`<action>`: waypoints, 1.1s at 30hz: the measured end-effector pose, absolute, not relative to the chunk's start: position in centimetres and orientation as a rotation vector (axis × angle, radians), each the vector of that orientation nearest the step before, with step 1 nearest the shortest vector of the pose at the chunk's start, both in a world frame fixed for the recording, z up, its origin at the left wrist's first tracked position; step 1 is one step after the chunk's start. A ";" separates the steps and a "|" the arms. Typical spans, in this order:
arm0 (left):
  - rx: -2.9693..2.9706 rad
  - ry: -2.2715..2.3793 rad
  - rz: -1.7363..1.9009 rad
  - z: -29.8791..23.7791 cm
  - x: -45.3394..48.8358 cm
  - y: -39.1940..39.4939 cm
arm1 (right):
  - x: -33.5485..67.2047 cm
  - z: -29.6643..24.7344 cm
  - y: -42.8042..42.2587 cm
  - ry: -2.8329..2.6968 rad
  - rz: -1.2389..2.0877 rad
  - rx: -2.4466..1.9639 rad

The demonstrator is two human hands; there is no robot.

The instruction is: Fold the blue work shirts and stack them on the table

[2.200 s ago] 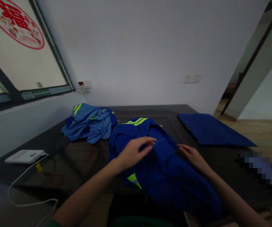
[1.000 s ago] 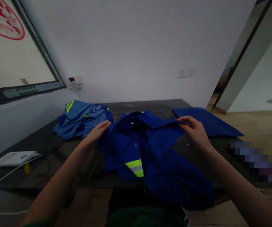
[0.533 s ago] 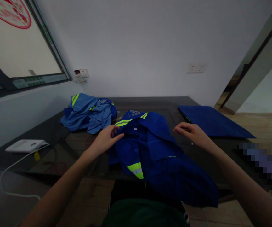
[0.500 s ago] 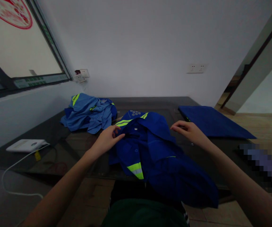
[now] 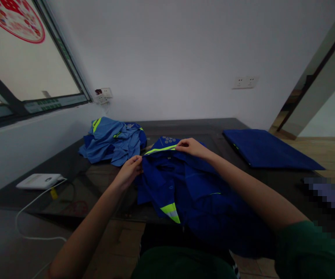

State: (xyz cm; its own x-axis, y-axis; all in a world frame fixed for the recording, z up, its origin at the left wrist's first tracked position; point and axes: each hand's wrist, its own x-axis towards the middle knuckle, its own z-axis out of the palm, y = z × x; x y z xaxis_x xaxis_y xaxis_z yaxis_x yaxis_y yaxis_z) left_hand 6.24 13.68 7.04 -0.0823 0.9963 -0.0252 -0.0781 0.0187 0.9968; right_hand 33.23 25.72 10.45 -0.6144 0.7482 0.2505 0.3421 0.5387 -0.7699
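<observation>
A dark blue work jacket (image 5: pixel 196 182) with yellow-green reflective bands lies in front of me, its lower part hanging over the table's near edge. My left hand (image 5: pixel 132 168) pinches the jacket's left edge, beside the end of the upper reflective band. My right hand (image 5: pixel 192 148) is closed on the cloth at the upper band, right of the middle. Between the hands the band's edge runs fairly straight. Grey round marks show on the cloth beyond it. The right forearm covers part of the jacket.
On the dark table (image 5: pixel 211 126), a crumpled pile of light and dark blue clothes (image 5: pixel 115 137) lies back left. A folded blue garment (image 5: pixel 269 149) lies on the right. A white device (image 5: pixel 39 181) with a white cable (image 5: pixel 18 221) sits at the left edge. A blurred object (image 5: pixel 330 195) is far right.
My right hand has moved left from beside the jacket onto its upper band and closed on the cloth. My left hand has closed on the left edge, and the upper edge is now straighter.
</observation>
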 end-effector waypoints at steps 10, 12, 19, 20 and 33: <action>0.999 1.187 1.149 7.5 6.8 12.8 | 33.1 10.5 25.0 -2.004 1.369 -0.946; 1.034 1.212 1.059 7.4 6.7 12.5 | 33.3 10.3 25.1 -1.918 1.496 -0.973; 1.068 1.192 1.059 7.1 5.8 11.9 | 33.6 9.9 25.1 -1.977 1.295 -0.982; 1.060 1.175 1.059 7.0 5.7 11.9 | 33.7 9.9 25.0 -2.014 1.245 -0.961; 1.189 1.250 0.883 7.1 3.4 8.1 | 37.6 9.9 23.3 -2.164 0.805 -0.965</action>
